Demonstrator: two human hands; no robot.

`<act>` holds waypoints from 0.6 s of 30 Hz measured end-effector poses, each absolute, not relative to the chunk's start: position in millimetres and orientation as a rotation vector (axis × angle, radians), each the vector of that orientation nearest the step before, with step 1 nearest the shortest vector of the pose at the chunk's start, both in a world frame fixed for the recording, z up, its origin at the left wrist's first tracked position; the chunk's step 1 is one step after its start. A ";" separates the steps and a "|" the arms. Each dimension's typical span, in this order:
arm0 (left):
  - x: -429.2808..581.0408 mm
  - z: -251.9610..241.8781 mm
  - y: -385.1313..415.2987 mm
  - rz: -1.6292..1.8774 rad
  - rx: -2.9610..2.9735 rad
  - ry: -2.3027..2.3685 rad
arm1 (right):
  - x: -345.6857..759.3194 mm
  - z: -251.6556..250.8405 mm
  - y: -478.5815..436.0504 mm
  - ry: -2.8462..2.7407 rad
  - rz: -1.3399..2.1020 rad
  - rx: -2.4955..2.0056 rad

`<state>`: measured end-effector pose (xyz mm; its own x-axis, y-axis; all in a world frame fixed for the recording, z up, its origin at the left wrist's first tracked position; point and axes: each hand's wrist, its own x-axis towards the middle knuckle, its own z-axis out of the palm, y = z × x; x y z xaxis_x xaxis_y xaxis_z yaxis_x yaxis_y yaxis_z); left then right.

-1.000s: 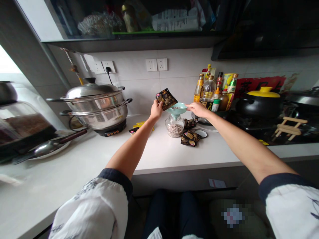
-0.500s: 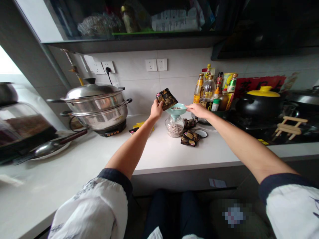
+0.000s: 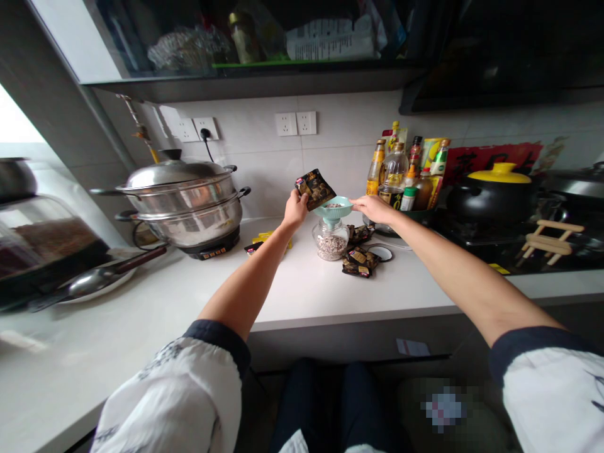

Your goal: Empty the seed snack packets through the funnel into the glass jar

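My left hand (image 3: 296,209) is closed on a black packet (image 3: 315,188), tilted with its lower right corner at the rim of a pale green funnel (image 3: 334,210). The funnel sits in the mouth of a glass jar (image 3: 331,244), which is partly filled with small light-brown pieces; some similar bits lie in the funnel. From the right, my right hand (image 3: 372,206) pinches the funnel's edge. Several black packets (image 3: 359,261) lie beside the jar on the right, next to a round lid (image 3: 380,253).
On the white counter (image 3: 302,296), a steel steamer (image 3: 184,204) and a plate with a ladle (image 3: 97,281) are at left. Bottles (image 3: 396,168), a black pot with a yellow lid (image 3: 493,198) and a small wooden stand (image 3: 550,241) are at right. Yellow packets (image 3: 264,237) lie behind my left forearm.
The black packet in my left hand has shifted very slightly. Both hands are otherwise in nearly the same place.
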<state>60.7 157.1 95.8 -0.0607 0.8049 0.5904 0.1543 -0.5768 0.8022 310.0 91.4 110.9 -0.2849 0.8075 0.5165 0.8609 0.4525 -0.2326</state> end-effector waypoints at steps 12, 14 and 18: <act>55.4 95.4 160.3 1.679 1.716 1.054 | 312.4 106.2 98.5 -2.178 -0.175 -1.358; 55.6 95.5 159.2 1.668 1.708 1.063 | 312.6 106.0 98.1 -2.179 -0.189 -1.361; 56.9 96.6 157.1 1.664 1.695 1.064 | 312.6 107.1 97.7 -2.176 -0.188 -1.367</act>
<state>56.9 157.1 96.6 -0.0701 0.8226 0.5643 0.1668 -0.5481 0.8196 312.6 97.7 107.1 -0.3256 0.7874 0.5235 0.8655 0.4711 -0.1703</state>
